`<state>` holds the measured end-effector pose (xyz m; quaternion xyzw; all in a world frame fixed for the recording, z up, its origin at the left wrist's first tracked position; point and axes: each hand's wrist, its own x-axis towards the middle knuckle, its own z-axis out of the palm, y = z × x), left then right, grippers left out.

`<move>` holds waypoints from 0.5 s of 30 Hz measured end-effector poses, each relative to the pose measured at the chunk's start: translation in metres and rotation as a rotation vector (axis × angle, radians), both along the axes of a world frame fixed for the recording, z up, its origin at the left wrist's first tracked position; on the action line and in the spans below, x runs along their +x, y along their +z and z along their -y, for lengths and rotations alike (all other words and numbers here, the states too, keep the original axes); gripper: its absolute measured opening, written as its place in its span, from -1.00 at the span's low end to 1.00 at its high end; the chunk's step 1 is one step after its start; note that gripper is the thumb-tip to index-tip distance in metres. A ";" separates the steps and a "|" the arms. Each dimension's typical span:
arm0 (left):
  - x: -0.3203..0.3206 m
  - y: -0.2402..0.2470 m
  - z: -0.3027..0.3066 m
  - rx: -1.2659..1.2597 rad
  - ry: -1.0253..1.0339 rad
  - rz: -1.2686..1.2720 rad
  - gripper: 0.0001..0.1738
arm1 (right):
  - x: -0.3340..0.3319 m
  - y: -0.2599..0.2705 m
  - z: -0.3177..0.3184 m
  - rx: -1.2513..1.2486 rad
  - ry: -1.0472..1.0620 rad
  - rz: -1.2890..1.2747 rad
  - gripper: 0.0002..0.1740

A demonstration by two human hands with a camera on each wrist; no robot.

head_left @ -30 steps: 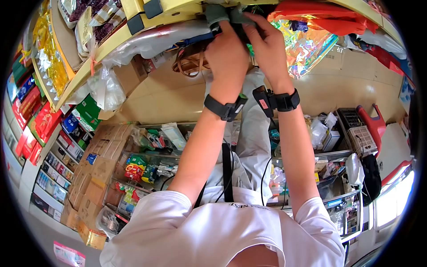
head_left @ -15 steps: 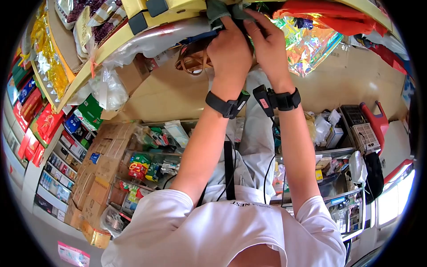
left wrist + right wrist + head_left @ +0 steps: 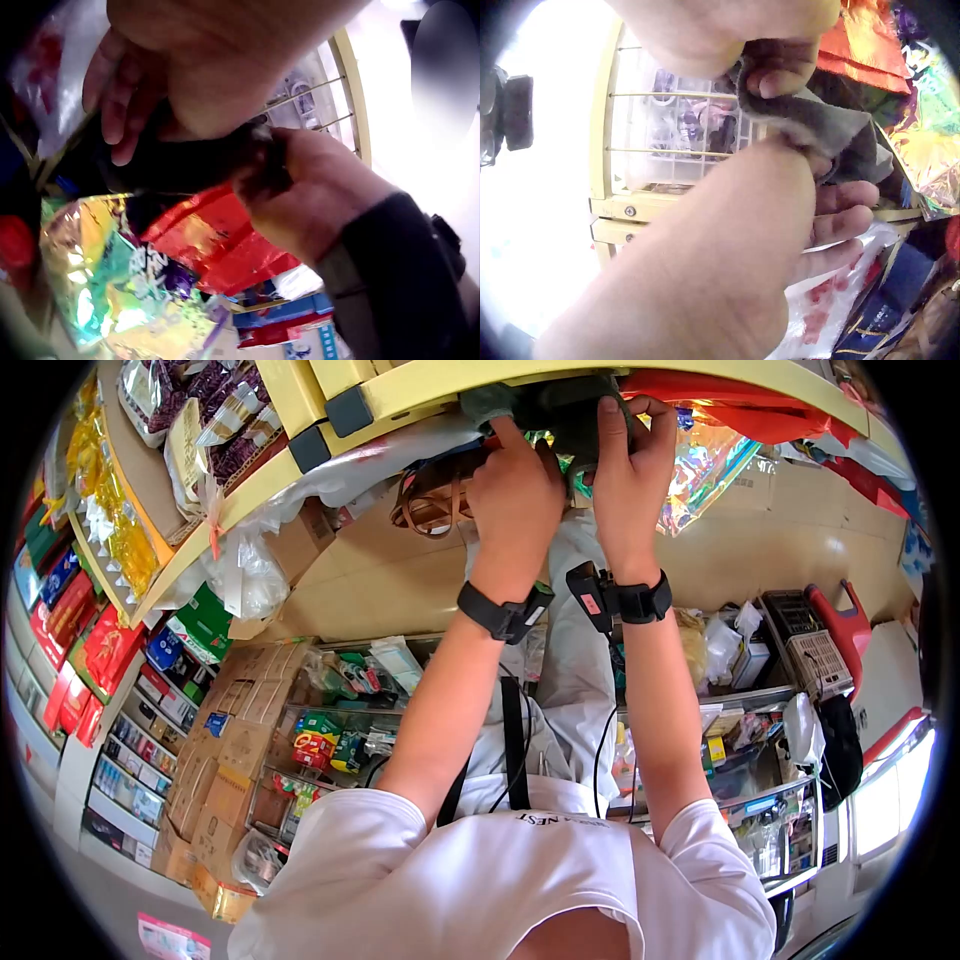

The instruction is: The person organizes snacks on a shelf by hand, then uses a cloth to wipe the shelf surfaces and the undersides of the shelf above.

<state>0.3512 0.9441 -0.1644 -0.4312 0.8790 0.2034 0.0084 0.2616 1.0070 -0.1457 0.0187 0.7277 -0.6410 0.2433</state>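
Note:
A dark grey cloth point(image 3: 575, 422) point(image 3: 844, 127) is stretched between both hands under the yellow shelf edge. My left hand point(image 3: 515, 490) point(image 3: 742, 217) is at its left part; thumb and index finger pinch the fabric, while the other fingers extend past it in the right wrist view. My right hand point(image 3: 632, 480) point(image 3: 307, 187) grips the cloth's other side between thumb and curled fingers, with the thumb pointing up in the head view. In the left wrist view the cloth looks nearly black, and the left fingertips point(image 3: 120, 150) lie over it.
A yellow-framed rack point(image 3: 400, 398) point(image 3: 604, 150) carries packaged goods. Red packaging point(image 3: 740, 405) and a shiny iridescent bag point(image 3: 700, 470) point(image 3: 112, 277) sit right of the hands. A brown strap item point(image 3: 430, 505) is below left. Glass cases and cardboard boxes point(image 3: 215, 760) stand behind.
The right hand has turned, its thumb now upright, and shifted slightly right. The cloth between the hands shows more widely, and the yellow shelf edge sits lower in the head view.

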 end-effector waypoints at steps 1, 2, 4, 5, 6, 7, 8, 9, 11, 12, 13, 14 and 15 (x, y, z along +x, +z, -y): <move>-0.007 0.002 -0.005 0.005 0.039 0.049 -0.59 | 0.000 -0.002 0.000 0.003 0.000 0.000 -0.75; -0.010 0.004 -0.008 -0.025 0.026 0.043 -0.56 | -0.001 -0.006 -0.001 -0.027 0.019 -0.030 -0.74; -0.012 0.007 -0.014 -0.041 -0.028 0.053 -0.54 | -0.003 -0.010 0.002 -0.063 0.042 -0.056 -0.74; -0.011 0.010 -0.014 -0.054 -0.084 0.065 -0.53 | -0.003 -0.011 0.004 -0.105 0.083 -0.090 -0.76; -0.010 0.013 -0.013 0.054 -0.039 0.094 -0.52 | -0.005 -0.011 0.005 -0.146 0.121 -0.129 -0.77; -0.006 0.013 -0.009 0.049 -0.042 0.089 -0.52 | -0.007 -0.011 0.005 -0.151 0.118 -0.134 -0.77; 0.000 0.013 -0.005 0.034 -0.035 0.036 -0.54 | -0.008 -0.010 0.003 -0.129 0.222 -0.220 -0.77; 0.008 0.012 -0.001 0.023 -0.025 -0.014 -0.56 | -0.008 -0.010 0.001 -0.104 0.329 -0.301 -0.77; 0.020 0.006 0.007 0.055 0.009 0.034 -0.59 | -0.009 -0.014 0.000 -0.079 0.362 -0.321 -0.74; 0.025 0.003 0.009 0.068 0.001 0.000 -0.60 | -0.007 -0.017 0.000 -0.007 0.361 -0.397 -0.74; 0.025 0.003 0.010 0.079 -0.006 -0.035 -0.61 | -0.005 -0.020 0.000 0.064 0.360 -0.474 -0.74; 0.022 0.001 0.009 0.085 -0.006 -0.039 -0.61 | -0.001 -0.023 0.002 0.138 0.354 -0.524 -0.72; 0.019 -0.001 0.007 0.102 -0.007 -0.040 -0.59 | 0.003 -0.028 0.005 0.143 0.355 -0.526 -0.72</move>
